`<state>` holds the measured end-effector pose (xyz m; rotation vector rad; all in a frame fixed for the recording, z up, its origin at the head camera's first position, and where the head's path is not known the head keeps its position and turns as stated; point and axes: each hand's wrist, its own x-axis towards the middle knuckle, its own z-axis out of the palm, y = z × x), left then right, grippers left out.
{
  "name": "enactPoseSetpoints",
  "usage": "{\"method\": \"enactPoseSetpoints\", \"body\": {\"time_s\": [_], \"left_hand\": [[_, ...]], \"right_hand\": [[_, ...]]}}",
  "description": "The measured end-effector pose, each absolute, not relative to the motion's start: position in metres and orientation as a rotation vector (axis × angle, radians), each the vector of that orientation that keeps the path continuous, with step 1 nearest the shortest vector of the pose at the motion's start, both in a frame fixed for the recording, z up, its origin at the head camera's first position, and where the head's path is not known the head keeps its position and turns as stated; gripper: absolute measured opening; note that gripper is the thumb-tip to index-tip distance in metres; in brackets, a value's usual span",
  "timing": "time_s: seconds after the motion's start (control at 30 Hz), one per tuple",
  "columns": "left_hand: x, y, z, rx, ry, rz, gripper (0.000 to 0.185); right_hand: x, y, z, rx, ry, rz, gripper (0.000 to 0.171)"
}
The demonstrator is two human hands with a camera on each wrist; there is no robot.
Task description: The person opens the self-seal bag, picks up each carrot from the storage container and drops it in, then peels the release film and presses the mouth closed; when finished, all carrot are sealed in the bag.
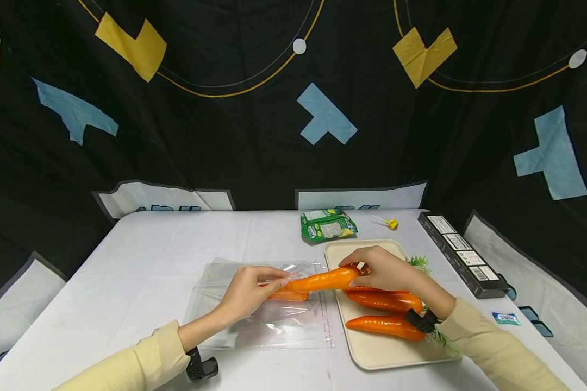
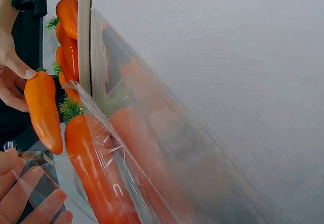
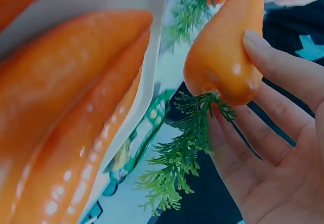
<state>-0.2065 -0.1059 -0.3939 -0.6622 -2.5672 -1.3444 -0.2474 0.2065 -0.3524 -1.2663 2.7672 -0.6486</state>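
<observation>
A: Carrot (image 1: 325, 280) is off the tray, held level over the worktop (image 1: 142, 244) btwn tray and bag, tip pointing to 9 o'clock.

B: Which hand has it?

A: Right hand (image 1: 386, 270), fingers curled round the thick leafy end. Right wrist view shows fingertips (image 3: 268, 57) pressed on the orange skin, green top (image 3: 190, 148) hanging across the palm.

B: And the left?

A: Left hand (image 1: 251, 290) pinches the clear plastic bag (image 1: 264, 320) at its mouth, holding the top film up. In the left wrist view the film runs over the fingers (image 2: 25, 198). Carrot tip sits right at that opening; can't tell if it's past the edge yet.

B: Anything in the bag?

A: Yes, one carrot inside (image 1: 288, 296), lying flat, touching or just under the held one. Left wrist view shows it (image 2: 96, 173) beneath the film w/ its green tuft toward the tray.

B: Tray?

A: Cream tray (image 1: 372, 355) at 3 o'clock of the bag, just beside it. Two more carrots (image 1: 383, 325) lie on it side by side, tips to 9 o'clock, greens to 3 o'clock, under the right wrist.

B: Rest of the worktop?

A: Green snack packet (image 1: 328, 224) at 12 o'clock of the tray, yellow lollipop (image 1: 390, 222) near it at 3 o'clock. Long black box (image 1: 462, 252) along the right edge, small blue sachet (image 1: 506, 318) at 5 o'clock of it. Both sleeves pale yellow, black wrist mounts on each.
</observation>
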Motion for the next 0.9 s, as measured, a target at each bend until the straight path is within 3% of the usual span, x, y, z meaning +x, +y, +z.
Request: {"method": "enactPoseSetpoints", "body": {"time_s": [0.9], "left_hand": [[-0.206, -0.104, -0.396, -0.662, -2.580, -1.297, 0.012]], "right_hand": [[-0.236, 0.143, -0.386, -1.262, 2.672, -0.789, 0.033]]}}
